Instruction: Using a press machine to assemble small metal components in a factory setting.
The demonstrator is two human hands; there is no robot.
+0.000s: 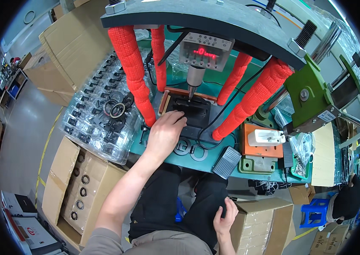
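My left hand (166, 131) reaches over the near-left edge of a black fixture (198, 111) on the press base. Its fingers are bent and close together against the fixture; whatever lies under them is hidden. Just beyond the fingertips, the pointed metal tip (191, 90) of the press comes down over the fixture. Beside my right thigh hangs my right hand (226, 217), empty, with the thumb apart from loosely curled fingers. On the green table in front of the press lie flat grey rings (198, 152), one holding a slotted disc (182, 146).
Red-wrapped posts (134, 72) surround the fixture, under a display box (205, 51). Clear trays (99, 110) of black parts and loose rings stand left. A foot pedal (226, 162) and an orange block (261, 141) sit right. Open cartons (97, 180) flank my legs.
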